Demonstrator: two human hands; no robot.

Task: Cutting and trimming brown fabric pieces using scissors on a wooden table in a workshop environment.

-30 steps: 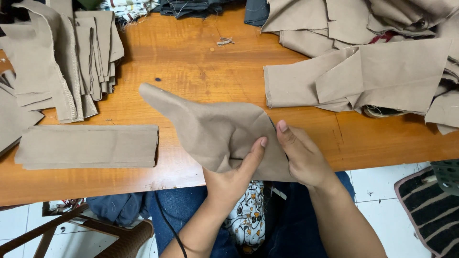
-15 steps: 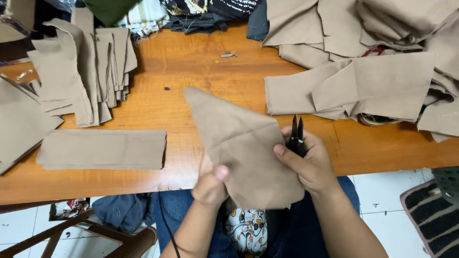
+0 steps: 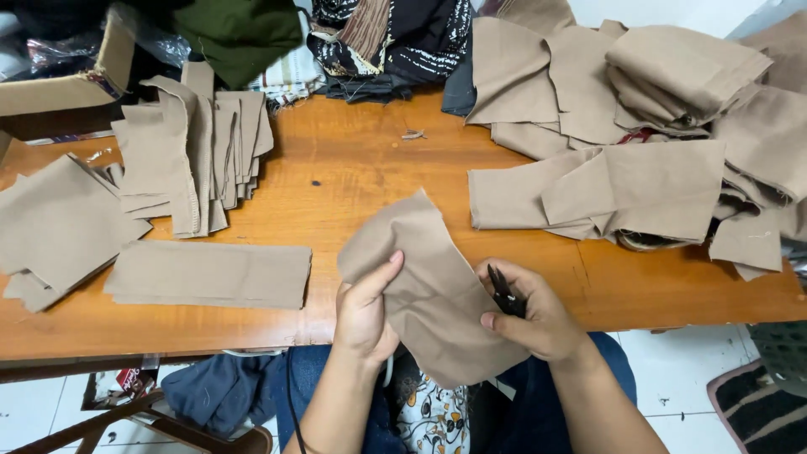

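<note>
Left hand: the left hand (image 3: pixel 363 313) has its thumb laid on top of the tan fabric piece (image 3: pixel 429 290), the other fingers curled under it, pinching the cloth at its left edge.
Right hand: the right hand (image 3: pixel 538 318) grips the same piece at its right edge, thumb pressed on the cloth, fingers closed round a small pair of black snips (image 3: pixel 504 294) whose tips stick up out of the fist.
Fabric piece: held between both hands just in front of the near edge of the tabletop (image 3: pixel 353 168), tilted, its upper corner over the wood and its lower end hanging over the person's lap.
Flat strip: a long tan strip (image 3: pixel 210 273) lies flat on the wood, just left of the left hand and apart from it.
Left stacks: a fanned pile of tan pieces (image 3: pixel 197 147) stands behind the strip, and another loose pile (image 3: pixel 59 227) sits at the far left edge.
Right heap: a large heap of folded tan pieces (image 3: pixel 639 143) covers the right side, well apart from the hands.
Back edge: dark patterned cloth (image 3: pixel 391 38) and a green cloth (image 3: pixel 239 29) lie at the far side, with a cardboard box (image 3: pixel 59 88) in the left corner.
</note>
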